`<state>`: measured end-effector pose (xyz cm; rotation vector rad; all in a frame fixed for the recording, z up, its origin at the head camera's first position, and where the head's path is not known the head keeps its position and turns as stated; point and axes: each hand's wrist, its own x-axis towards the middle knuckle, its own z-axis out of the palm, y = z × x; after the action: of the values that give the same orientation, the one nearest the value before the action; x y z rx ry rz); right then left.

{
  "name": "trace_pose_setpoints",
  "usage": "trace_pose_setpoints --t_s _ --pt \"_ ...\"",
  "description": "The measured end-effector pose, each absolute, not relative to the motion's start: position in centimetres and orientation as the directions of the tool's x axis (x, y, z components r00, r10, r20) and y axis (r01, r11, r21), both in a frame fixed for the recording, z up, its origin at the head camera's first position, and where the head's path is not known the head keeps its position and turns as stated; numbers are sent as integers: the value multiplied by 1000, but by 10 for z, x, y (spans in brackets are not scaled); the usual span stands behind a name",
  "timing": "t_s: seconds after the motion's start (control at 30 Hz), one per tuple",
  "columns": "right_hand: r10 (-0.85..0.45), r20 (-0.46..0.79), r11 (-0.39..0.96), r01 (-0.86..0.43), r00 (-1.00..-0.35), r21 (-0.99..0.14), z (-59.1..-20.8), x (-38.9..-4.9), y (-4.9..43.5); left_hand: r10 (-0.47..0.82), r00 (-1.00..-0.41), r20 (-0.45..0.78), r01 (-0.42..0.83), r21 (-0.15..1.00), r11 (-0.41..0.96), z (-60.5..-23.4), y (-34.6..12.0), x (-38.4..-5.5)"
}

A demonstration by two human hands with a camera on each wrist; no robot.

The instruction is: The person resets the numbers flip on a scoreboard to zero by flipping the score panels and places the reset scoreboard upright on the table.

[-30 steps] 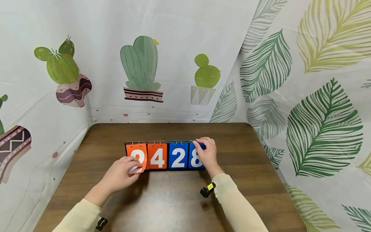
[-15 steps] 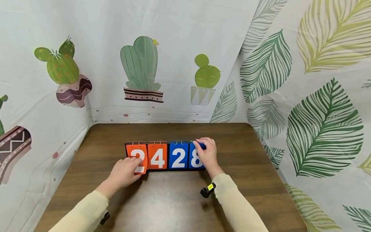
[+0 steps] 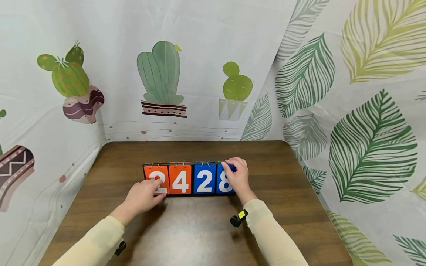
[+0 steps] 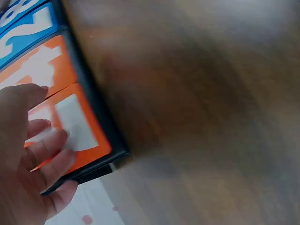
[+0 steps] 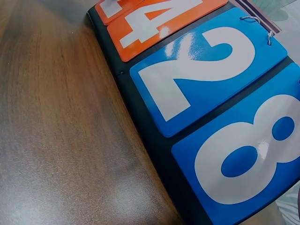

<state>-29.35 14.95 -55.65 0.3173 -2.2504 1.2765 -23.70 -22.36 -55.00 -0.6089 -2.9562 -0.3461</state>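
A black flip scoreboard (image 3: 192, 181) stands on the table with ringed number cards reading 2, 4, 2, 8. My left hand (image 3: 141, 195) is at the leftmost orange card (image 3: 156, 170) and covers part of its 2. In the left wrist view, the loosely bent fingers of the left hand (image 4: 28, 159) lie over that orange card (image 4: 89, 136); contact is hard to judge. At the other end, my right hand (image 3: 239, 177) pinches the scoreboard's top edge by the blue 8 card (image 5: 248, 154), partly hiding the 8. The right wrist view also shows the blue 2 card (image 5: 206, 65) lying flat.
The brown wooden table (image 3: 196, 229) extends in front of and behind the scoreboard. Cloth backdrops printed with cacti (image 3: 161, 74) and leaves (image 3: 372, 147) hang behind and to the right. A small black device (image 3: 237, 218) is worn at the right wrist.
The leftmost orange card, earlier lifted at its bottom by the left hand, has come down flat against the board. The left fingers have loosened from it. The right hand has stayed put.
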Motion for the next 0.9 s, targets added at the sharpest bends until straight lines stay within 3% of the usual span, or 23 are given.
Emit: trace_pose_setpoints --t_s 0.13,0.27,0.4,0.53,0.63,0.73,0.9 --pt "55 568 532 -457 -821 -713 -556 -294 149 354 -917 183 398 475 785 -530 -224 -238" --pt "58 574 530 -462 -817 -711 -556 -295 149 258 -934 248 355 739 573 -500 -224 -241" --pt "58 587 536 -471 -807 -701 -556 -295 149 141 -929 343 370 842 392 -472 -230 -253" --pt "63 590 538 -470 -805 -700 -556 -295 149 137 -924 356 381 858 344 -456 -242 -274" --pt "63 577 541 -458 -814 -705 -556 -294 149 197 -942 272 328 871 366 -456 -254 -290" --pt "56 567 543 -452 -822 -708 -557 -294 149 279 -954 111 220 890 399 -463 -266 -304" --pt "47 567 536 -458 -823 -710 -559 -295 150 373 -907 -197 -13 896 443 -484 -276 -326"
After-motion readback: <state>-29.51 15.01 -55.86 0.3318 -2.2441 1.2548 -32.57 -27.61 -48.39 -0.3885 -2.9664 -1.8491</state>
